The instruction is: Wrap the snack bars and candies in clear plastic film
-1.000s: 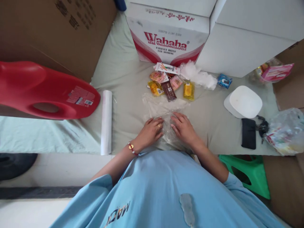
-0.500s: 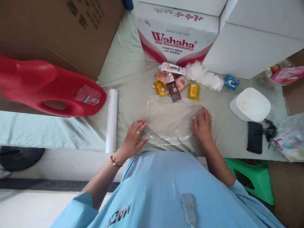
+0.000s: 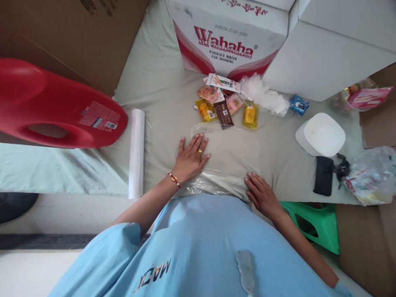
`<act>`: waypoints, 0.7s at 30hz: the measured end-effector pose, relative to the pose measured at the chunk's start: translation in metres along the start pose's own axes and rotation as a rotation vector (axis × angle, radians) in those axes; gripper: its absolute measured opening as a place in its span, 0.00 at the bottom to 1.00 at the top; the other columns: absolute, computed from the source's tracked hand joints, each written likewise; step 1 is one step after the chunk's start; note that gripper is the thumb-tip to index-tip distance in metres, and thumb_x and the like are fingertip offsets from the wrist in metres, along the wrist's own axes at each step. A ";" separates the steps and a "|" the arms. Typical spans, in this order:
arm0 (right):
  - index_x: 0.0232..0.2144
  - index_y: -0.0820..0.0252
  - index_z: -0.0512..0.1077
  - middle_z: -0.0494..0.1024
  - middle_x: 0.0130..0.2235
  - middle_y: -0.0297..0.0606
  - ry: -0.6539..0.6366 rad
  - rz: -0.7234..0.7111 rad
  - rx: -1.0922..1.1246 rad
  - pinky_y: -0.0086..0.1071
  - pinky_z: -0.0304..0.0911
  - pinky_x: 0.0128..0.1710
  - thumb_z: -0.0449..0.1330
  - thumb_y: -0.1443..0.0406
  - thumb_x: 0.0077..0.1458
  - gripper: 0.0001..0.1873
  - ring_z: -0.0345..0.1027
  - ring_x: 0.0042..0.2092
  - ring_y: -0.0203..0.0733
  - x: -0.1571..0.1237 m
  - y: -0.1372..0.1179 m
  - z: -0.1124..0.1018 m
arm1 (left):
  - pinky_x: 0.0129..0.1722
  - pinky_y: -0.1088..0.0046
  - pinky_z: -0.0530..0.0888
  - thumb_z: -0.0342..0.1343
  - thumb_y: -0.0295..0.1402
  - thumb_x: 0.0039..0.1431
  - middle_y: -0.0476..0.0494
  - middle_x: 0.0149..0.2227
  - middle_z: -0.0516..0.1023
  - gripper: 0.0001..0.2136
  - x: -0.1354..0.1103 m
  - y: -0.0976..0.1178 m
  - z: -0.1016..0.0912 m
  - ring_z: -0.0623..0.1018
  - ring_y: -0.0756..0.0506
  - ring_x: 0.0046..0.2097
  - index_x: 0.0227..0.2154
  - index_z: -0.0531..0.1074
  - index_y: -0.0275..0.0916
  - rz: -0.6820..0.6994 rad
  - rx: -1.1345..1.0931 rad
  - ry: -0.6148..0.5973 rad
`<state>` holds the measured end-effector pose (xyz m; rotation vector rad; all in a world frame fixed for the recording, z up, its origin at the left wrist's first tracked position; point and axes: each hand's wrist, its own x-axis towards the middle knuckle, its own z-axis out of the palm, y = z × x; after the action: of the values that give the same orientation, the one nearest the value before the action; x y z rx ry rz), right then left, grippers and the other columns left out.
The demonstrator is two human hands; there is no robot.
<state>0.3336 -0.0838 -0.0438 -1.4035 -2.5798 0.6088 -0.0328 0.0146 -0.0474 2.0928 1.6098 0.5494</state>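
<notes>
A thin clear sheet of plastic film lies spread on the cloth-covered table in front of me, wrinkled along its near edge. My left hand rests flat on its left part, fingers stretched out. Near the front edge, my right hand lies palm down at the film's right side, fingers extended. Neither hand holds anything. Just beyond the film is a small pile of wrapped snacks: a brown-wrapped bar, yellow packets and a white packet. Left of my left hand lies a white roll.
A red jug lies on the left by a cardboard box. Behind the snacks stand a Wahaha carton and crumpled white plastic. To the right are a white container, a black phone and a plastic bag.
My left hand has moved right and forward, flattening onto the film. My right hand has come back toward the table's front edge. The view has shifted slightly.
</notes>
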 end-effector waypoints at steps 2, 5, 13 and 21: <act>0.71 0.49 0.65 0.66 0.72 0.46 0.068 0.094 -0.004 0.59 0.60 0.70 0.54 0.60 0.73 0.27 0.60 0.72 0.54 -0.021 0.011 -0.005 | 0.74 0.41 0.33 0.51 0.44 0.72 0.34 0.77 0.55 0.31 -0.002 -0.003 0.002 0.57 0.34 0.77 0.75 0.57 0.46 -0.010 0.002 0.017; 0.64 0.53 0.72 0.71 0.68 0.50 0.248 0.253 0.006 0.61 0.65 0.66 0.55 0.59 0.72 0.23 0.66 0.68 0.57 -0.026 0.017 -0.013 | 0.74 0.42 0.32 0.53 0.47 0.71 0.34 0.77 0.54 0.33 -0.003 -0.004 0.002 0.57 0.33 0.77 0.75 0.55 0.46 -0.017 0.006 0.021; 0.55 0.58 0.75 0.80 0.51 0.52 0.510 0.368 0.074 0.52 0.71 0.54 0.52 0.54 0.71 0.21 0.72 0.54 0.54 0.081 0.039 -0.042 | 0.74 0.39 0.32 0.48 0.51 0.73 0.34 0.78 0.50 0.36 -0.001 0.001 -0.001 0.53 0.34 0.78 0.77 0.47 0.44 -0.013 0.197 -0.081; 0.66 0.66 0.64 0.77 0.53 0.58 0.472 0.463 0.015 0.55 0.64 0.57 0.56 0.46 0.65 0.38 0.68 0.55 0.61 0.244 0.060 -0.054 | 0.75 0.40 0.34 0.46 0.51 0.74 0.37 0.78 0.52 0.34 -0.002 0.005 -0.004 0.55 0.37 0.78 0.77 0.50 0.45 0.007 0.267 -0.079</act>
<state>0.2618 0.1627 -0.0364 -1.8857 -1.8980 0.2922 -0.0317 0.0117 -0.0416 2.2788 1.7097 0.2613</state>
